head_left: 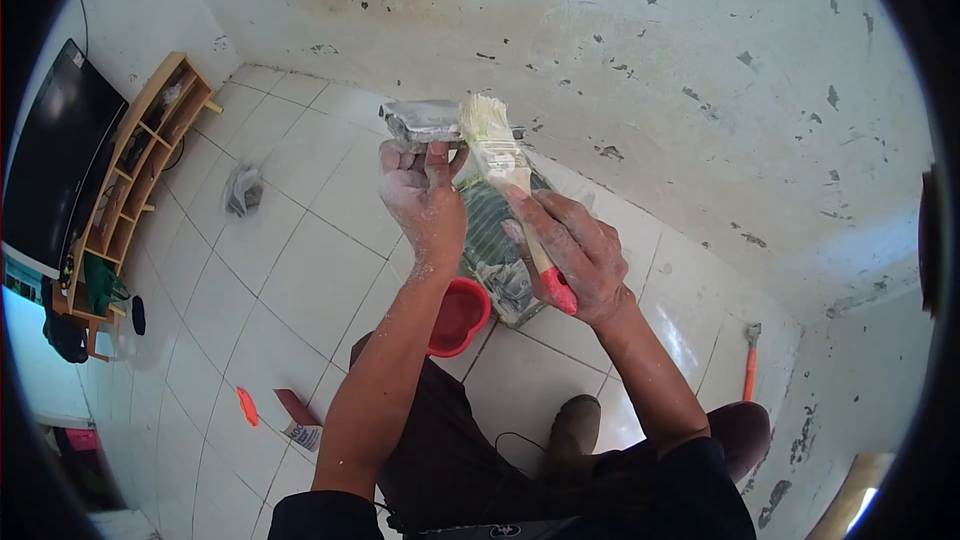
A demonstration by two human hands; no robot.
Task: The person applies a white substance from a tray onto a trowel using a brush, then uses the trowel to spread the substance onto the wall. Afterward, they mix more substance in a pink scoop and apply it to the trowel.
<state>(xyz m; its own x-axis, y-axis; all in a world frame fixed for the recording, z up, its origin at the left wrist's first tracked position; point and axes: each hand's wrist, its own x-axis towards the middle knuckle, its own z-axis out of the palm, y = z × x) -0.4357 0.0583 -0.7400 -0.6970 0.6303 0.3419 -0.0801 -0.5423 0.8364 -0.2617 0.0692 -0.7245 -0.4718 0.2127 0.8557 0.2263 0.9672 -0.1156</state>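
Observation:
My left hand (425, 190), dusted white, grips a flat grey plate (420, 120) smeared with pale putty, its exact kind unclear. In my right hand (585, 255) is a paintbrush (540, 245) with a white-coated handle and a red end. The brush points up and away, and its pale, clumped bristles overlap the right part of the plate. Below both hands, a green striped container (505, 230) stands on the floor with grey crumpled material at its near end. Partly behind my left forearm is a red plastic bowl (460, 315).
A wall (600, 50) with chipped paint runs along the far and right sides. On the tiled floor lie an orange-handled scraper (750, 360), a sheet of sandpaper (297, 410), an orange piece (247, 406) and a crumpled grey bag (243, 190). A wooden shelf (150, 155) and television (62, 160) stand left.

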